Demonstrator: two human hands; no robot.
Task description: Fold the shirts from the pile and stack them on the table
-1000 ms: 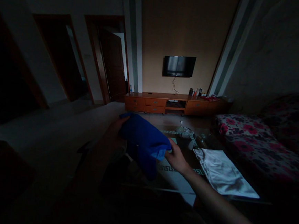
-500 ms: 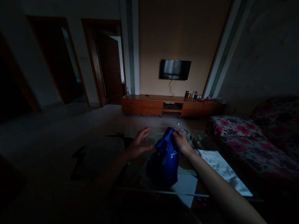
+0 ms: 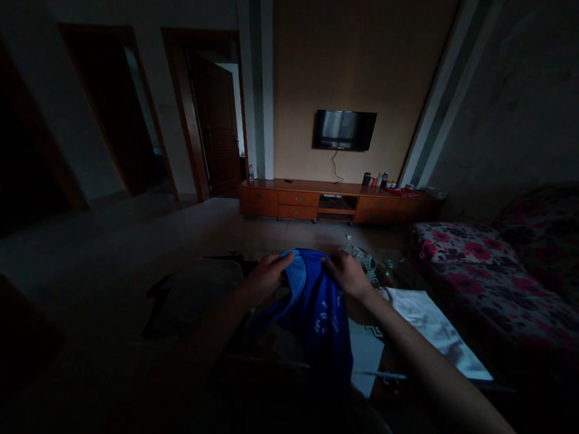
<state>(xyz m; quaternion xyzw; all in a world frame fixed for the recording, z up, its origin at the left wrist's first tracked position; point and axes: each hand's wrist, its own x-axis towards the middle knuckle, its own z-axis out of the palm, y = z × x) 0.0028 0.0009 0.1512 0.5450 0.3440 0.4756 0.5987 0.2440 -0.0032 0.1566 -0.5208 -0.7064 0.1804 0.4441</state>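
Note:
A blue garment (image 3: pixel 329 320) with small white markings hangs between my hands above the glass table, its lighter blue inner side showing at the upper left. My left hand (image 3: pixel 265 275) pinches its top edge on the left. At the top right my right hand (image 3: pixel 349 274) is closed on the same edge. The garment's lower part drops past the table's near edge into shadow. On the table right of it lies a flat white cloth (image 3: pixel 434 329), partly behind my right forearm. Whether the blue garment is a shirt I cannot tell.
A pale sheet (image 3: pixel 366 360) lies by the glass table's front edge. Left of the table is a dark stool-like shape (image 3: pixel 203 294). A flowered sofa (image 3: pixel 494 287) stands at right. Across the floor, a wooden TV cabinet (image 3: pixel 298 199) carries several bottles and cans.
My left hand has moved from open beside the garment to gripping its top edge. The garment has been spread wider and hangs lower, with its light blue inner side now visible.

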